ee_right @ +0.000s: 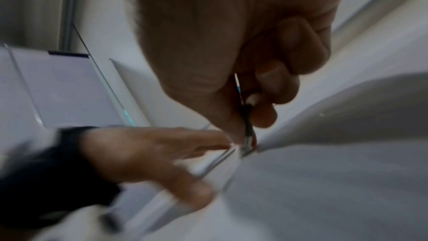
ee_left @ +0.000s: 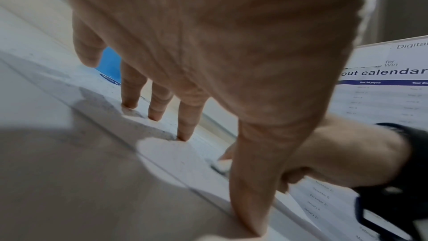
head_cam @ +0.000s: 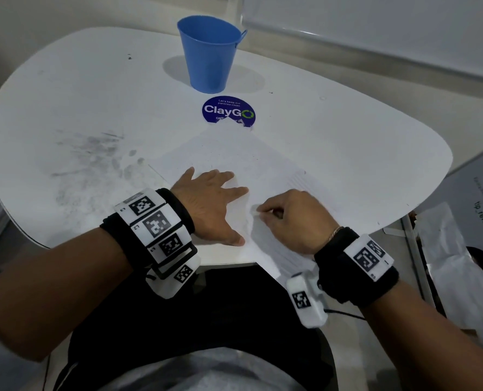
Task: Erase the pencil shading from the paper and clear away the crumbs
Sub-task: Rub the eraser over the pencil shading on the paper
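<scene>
Head view. White oval-topped table (head_cam: 79,114) with grey graphite smudging on its left part. White sheet of paper (head_cam: 251,165) lying turned cornerwise on the near middle of the top, near corner overhanging the table edge, far corner overlapping a round dark-blue "ClayGo" sticker (head_cam: 226,108). Blue tapered metal bucket (head_cam: 210,55) upright just behind the sticker, well apart from both hands. Left hand (head_cam: 209,204) flat on the sheet's left part, fingers straight and spread, thumb stretched toward the near edge. Right hand (head_cam: 291,218) just beside it on the sheet, fingers curled, tips pinching a small white eraser (head_cam: 255,209) against the paper, which buckles into a ridge between the 2 hands. Marker-tagged white-and-black bands on both wrists. Printed poster (head_cam: 471,221) lying below the table on the right.

Left wrist view. Back of left hand (ee_left: 208,53) filling the top; 4 fingertips (ee_left: 184,135) and thumb pressed down on the paper (ee_left: 180,157). Small white eraser (ee_left: 222,165) visible past the thumb, held in the right hand (ee_left: 336,149). Grey smears around the fingertips. Poster (ee_left: 382,89) reading "calendar" behind.

Right wrist view. Blurred. Right hand (ee_right: 231,62) curled tight; a thin dark-edged piece pinched at the fingertips (ee_right: 264,115), touching the paper (ee_right: 324,190); cannot tell its shape. Left hand (ee_right: 150,153) flat beside it.
</scene>
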Demonstrator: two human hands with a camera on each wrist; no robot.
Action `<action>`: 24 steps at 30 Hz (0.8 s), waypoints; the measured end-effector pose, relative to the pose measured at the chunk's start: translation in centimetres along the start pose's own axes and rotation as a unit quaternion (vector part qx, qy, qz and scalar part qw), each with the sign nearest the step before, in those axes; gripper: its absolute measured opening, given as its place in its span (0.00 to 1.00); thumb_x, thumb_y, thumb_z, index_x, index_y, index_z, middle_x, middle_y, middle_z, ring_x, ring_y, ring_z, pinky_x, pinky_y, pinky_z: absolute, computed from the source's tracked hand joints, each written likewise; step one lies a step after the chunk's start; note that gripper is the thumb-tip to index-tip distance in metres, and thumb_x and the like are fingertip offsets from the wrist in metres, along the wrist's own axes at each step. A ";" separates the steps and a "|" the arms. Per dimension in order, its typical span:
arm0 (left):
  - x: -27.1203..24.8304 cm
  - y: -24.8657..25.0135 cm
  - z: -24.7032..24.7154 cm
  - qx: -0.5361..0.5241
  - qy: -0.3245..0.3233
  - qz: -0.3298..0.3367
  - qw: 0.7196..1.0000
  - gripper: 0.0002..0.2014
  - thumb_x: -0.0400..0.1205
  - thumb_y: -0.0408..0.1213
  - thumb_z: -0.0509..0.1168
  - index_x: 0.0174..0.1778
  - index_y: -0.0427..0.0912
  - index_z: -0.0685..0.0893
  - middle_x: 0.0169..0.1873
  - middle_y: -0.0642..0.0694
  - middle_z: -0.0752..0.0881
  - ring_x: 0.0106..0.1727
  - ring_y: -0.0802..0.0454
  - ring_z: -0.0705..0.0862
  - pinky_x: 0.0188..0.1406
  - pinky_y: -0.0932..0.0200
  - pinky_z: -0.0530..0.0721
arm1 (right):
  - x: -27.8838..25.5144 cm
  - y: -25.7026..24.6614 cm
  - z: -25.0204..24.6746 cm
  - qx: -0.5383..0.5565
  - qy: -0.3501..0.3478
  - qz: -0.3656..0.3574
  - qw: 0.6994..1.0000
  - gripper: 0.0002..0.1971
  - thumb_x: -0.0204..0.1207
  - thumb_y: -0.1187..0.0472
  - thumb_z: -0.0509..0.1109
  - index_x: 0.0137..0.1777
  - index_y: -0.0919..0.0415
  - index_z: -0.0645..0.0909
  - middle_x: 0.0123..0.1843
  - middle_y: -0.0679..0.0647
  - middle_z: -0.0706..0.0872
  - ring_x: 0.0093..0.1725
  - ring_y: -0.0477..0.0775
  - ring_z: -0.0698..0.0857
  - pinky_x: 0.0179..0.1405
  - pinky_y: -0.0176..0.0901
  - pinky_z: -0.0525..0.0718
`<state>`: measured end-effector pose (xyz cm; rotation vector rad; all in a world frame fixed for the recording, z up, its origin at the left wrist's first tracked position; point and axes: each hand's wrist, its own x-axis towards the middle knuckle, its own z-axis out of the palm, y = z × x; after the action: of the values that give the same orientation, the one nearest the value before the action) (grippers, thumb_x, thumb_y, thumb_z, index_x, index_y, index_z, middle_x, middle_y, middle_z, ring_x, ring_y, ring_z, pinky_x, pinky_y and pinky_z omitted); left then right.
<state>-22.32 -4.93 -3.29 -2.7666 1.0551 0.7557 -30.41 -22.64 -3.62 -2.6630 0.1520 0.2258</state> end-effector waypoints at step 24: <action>-0.1 -0.1 -0.1 0.000 -0.006 0.003 1.000 0.51 0.74 0.77 0.61 0.88 0.66 0.43 0.89 0.55 0.40 0.89 0.50 0.39 0.86 0.36 0.38 | -0.4 -0.4 -0.4 0.008 -0.014 0.011 1.000 0.09 0.80 0.54 0.69 0.53 0.48 0.91 0.40 0.38 0.89 0.39 0.40 0.83 0.45 0.39 0.81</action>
<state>-22.22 -4.81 -3.18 -2.7561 1.0608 0.7727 -30.69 -22.47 -2.99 -2.6417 0.1724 0.2686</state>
